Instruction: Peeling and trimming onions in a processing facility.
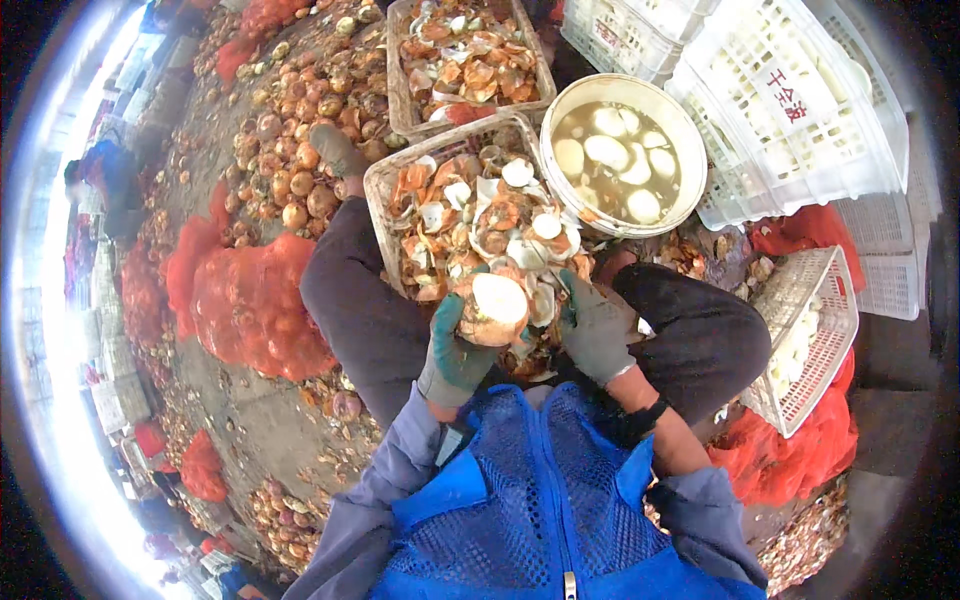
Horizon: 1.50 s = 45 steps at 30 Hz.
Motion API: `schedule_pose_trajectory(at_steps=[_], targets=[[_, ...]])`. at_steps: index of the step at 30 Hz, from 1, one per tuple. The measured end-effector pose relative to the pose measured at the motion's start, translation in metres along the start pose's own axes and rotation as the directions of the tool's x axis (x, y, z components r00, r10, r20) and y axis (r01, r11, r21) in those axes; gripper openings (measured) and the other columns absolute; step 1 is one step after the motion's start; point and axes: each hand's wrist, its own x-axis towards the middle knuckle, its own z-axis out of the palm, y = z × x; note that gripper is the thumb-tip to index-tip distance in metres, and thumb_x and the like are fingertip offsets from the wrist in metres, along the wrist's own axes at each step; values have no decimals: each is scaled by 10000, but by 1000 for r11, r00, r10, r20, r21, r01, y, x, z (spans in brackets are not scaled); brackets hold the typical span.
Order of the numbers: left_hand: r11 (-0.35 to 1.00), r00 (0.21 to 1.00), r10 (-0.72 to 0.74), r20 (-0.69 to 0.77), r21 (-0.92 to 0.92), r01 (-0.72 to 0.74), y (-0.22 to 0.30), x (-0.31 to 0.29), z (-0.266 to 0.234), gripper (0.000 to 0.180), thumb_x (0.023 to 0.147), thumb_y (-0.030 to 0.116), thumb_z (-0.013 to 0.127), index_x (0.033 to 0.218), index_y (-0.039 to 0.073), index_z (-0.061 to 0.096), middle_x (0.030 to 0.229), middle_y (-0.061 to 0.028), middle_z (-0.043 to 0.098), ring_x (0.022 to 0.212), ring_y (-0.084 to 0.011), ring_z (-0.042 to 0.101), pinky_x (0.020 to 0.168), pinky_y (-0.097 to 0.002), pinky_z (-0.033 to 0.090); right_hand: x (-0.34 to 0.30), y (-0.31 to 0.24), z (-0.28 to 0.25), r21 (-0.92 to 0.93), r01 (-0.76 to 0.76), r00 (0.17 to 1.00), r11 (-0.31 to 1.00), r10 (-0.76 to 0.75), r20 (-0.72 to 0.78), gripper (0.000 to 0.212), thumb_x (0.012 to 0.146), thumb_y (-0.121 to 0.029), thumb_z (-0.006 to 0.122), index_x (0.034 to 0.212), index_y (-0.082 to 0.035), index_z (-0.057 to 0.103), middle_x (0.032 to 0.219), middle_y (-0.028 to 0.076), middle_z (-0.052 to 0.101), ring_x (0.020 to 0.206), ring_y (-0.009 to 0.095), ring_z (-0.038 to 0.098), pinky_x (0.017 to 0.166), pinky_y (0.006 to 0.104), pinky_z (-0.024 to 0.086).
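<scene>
My gloved left hand [450,358] is closed round an onion [497,303], gripping it from below and the left. The onion's upper side is bare and white, with brown skin still round its lower part. Just to the right, my gloved right hand [597,335] is apart from the onion with its fingers curled in. What it holds, if anything, is hidden. Both hands are over the near end of a dirty white crate [381,232], heaped with brown skins and white onion scraps. Beyond my right hand stands a round white bucket [694,135] of cloudy water with several peeled onions [606,152] in it.
A second crate of skins [470,60] stands behind the first. Unpeeled onions [295,150] lie heaped at the far left, near a full red mesh sack [250,305]. Stacked white crates [790,110] rise at the right. A tilted basket [815,345] holds pale peeled pieces.
</scene>
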Motion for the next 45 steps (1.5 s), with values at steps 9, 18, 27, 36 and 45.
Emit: schedule_pose_trajectory(at_steps=[9,18,27,36,45], targets=[[965,997,80,-10,252,-75,-13,0,10,807,1024,566,681,1626,88,436,1545,-157,594,1398,-346,614,1137,-543,555,-13,-10,18,683,-303,953,664,199,229,388,1009,-273,689,1275,10,670,1088,211,746,925,369,730,868,520,572],[999,1000,-27,-13,17,27,-10,-2,-1,856,1013,606,657,1652,87,422,1568,-168,578,1432,-365,585,1200,-563,495,-8,-33,-34,738,-410,905,536,343,253,370,1066,-300,630,1230,29,666,952,175,730,825,285,697,786,458,566],[993,997,-42,67,-111,50,-1,0,6,934,1010,636,613,1672,20,378,1580,-191,568,1440,-345,578,1222,-527,477,-33,-30,-82,707,-134,953,695,-106,285,268,1086,-151,516,1186,46,668,901,100,728,694,181,663,640,344,544],[997,997,-72,4,3,72,1,-4,10,977,1008,687,546,1662,-21,381,1599,-209,538,1473,-341,532,1269,-496,413,-41,-28,-70,513,129,958,849,-240,156,218,1073,-172,625,1128,29,690,864,159,683,762,354,707,724,472,572],[954,958,-278,63,133,268,6,-2,-8,1012,970,716,614,1647,-7,406,1405,-169,695,1287,-307,686,1136,-459,558,-36,-17,-79,296,481,868,825,-496,-27,243,1089,-205,592,1129,21,675,842,164,692,773,352,713,773,481,587]])
